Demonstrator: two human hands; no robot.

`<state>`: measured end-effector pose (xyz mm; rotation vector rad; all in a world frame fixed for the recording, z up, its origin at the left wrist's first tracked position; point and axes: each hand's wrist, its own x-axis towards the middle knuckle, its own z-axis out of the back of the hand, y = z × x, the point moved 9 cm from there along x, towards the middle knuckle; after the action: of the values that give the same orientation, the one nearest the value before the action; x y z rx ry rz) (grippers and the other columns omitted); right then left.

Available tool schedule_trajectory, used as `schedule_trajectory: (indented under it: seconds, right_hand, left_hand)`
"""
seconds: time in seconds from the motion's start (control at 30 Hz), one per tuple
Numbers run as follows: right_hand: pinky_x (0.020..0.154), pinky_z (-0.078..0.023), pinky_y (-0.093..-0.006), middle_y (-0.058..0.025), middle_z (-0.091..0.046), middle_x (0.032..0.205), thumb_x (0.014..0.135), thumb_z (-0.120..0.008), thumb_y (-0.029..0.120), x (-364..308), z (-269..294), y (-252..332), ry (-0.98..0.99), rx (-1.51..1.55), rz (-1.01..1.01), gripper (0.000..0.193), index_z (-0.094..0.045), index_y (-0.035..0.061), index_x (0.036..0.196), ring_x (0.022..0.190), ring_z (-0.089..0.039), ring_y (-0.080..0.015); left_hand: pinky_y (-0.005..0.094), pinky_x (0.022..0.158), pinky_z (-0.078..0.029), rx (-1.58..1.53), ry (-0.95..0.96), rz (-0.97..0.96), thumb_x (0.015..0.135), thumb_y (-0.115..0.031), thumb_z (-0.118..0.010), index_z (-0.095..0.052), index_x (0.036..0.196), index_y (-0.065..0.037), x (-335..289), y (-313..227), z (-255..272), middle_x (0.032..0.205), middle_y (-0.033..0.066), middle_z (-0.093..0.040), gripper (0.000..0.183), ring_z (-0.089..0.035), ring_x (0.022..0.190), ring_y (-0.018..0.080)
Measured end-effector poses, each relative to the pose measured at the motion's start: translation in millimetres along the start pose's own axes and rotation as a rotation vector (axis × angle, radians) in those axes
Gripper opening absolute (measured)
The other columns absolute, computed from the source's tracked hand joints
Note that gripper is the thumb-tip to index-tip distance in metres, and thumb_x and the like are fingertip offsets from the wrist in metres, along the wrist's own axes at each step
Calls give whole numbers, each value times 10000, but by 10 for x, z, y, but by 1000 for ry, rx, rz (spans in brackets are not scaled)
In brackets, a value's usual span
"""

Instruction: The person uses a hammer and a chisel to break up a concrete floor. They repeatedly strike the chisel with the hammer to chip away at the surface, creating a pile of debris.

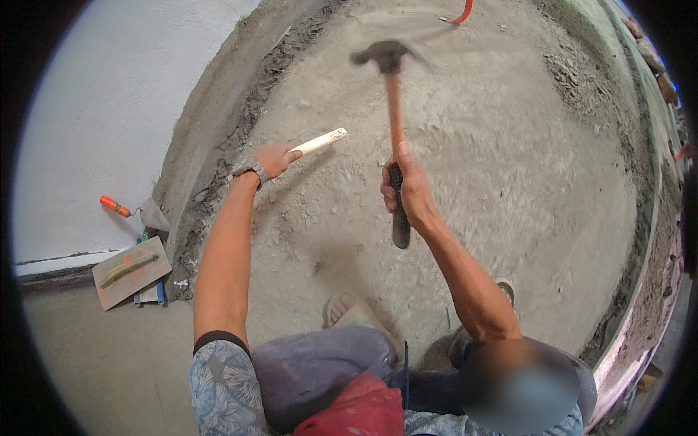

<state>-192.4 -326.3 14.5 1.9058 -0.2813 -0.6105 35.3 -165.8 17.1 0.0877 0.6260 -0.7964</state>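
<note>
Left hand (275, 160) closed round white rod (320, 142), long axis running forward-right. Right hand (411, 190) wrapped on hammer (395, 109), head end forward. Rod tip left of hammer shaft, nearer the body than hammer head; height gap unclear.

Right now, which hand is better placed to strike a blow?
Probably the right hand: it grips the hammer, whose head points away from the body, while the left hand holds a pale rod.
</note>
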Motion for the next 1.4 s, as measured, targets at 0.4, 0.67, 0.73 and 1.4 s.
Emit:
schedule_trajectory:
  seconds: [0.4, 0.67, 0.73, 1.4]
  right_hand:
    - [385, -336, -295, -4, -439, 521, 913, -386, 693, -7, -15, -277, 11, -161, -320, 656, -479, 91, 670, 412, -419, -119]
    - [371, -336, -303, -18, -454, 517, 955, -368, 638, -86, -202, -470, -77, -268, -103, 639, -494, 77, 676, 410, -447, -133]
    - [395, -357, -314, -12, -441, 519, 941, -386, 650, -80, -154, -723, -16, -294, -371, 640, -494, 79, 673, 413, -429, -134]
    - [414, -345, -334, -5, -452, 571, 909, -450, 663, -296, -131, -517, 52, -387, -385, 632, -484, 90, 647, 482, -445, -127]
  left_hand:
    - [454, 669, -436, -28, -16, -1, 965, -426, -438, -609, 1041, -52, 49, 97, -30, 772, 135, -632, 418, -593, 693, 277]
    - [466, 719, -443, -44, -4, 21, 965, -427, -443, -608, 1045, -39, -65, 113, -3, 821, 158, -644, 429, -609, 781, 327]
    - [473, 747, -451, -23, -5, 43, 967, -427, -441, -614, 1082, -44, -67, 158, -16, 865, 172, -656, 436, -621, 828, 345]
    - [405, 651, -442, -31, -21, -63, 944, -563, -395, -627, 1097, -92, 38, 45, -276, 750, 95, -619, 547, -578, 668, 236]
